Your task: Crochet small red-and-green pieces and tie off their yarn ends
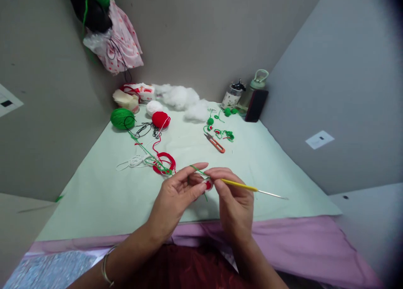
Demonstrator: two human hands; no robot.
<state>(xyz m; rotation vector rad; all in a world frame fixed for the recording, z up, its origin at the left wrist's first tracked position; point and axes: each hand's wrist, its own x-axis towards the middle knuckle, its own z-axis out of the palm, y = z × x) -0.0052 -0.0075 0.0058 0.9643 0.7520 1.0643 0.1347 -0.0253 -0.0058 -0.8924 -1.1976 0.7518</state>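
Left hand (178,193) pinches crochet piece (208,185); right hand (234,203) grips crochet hook (241,185). Stuffing (196,111) behind thread snips (215,144), red yarn ball (160,119) left.

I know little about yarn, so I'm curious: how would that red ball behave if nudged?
The red ball looks round, so it would probably roll. Being wound yarn, it is likely soft and light for its size. A red strand trails from it toward the red coil, so that might drag or unwind.
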